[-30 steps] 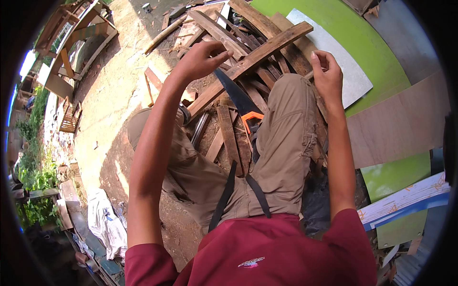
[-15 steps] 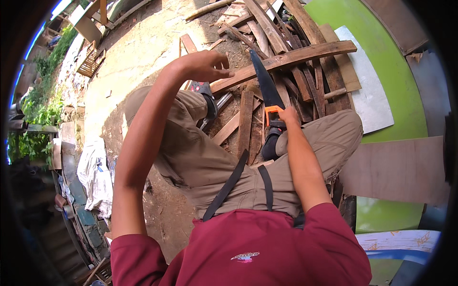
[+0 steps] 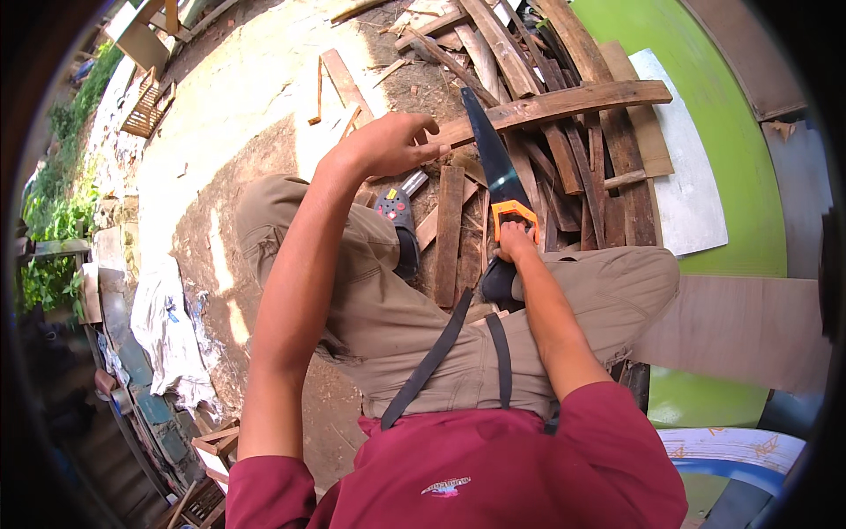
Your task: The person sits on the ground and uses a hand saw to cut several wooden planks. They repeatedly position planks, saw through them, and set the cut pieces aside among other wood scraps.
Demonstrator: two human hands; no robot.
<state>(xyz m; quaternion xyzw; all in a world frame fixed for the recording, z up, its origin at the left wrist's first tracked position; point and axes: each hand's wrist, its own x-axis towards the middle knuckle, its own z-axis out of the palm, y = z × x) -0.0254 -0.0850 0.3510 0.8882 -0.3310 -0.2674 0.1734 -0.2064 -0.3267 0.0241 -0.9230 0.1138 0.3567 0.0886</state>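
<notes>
In my right hand is a handsaw, gripped by its orange and black handle. The dark saw blade points away from me and lies across a long wooden beam, tilted so its flat face shows. My left hand is over the beam's left end, fingers loosely bent and apart; whether it touches the wood I cannot tell. That end of the beam is partly hidden behind the hand. Below the beam, a short brown board lies between my feet, one of them in a dark clog.
A heap of old timber lies under and beyond the beam. To its right are a pale sheet and a green panel. Loose sticks and a plank lie on the dirt ahead. A white cloth is at the left.
My right hand has shifted toward me and left with the handsaw, whose blade now shows more of its face. My left hand has come slightly nearer and to the right.
</notes>
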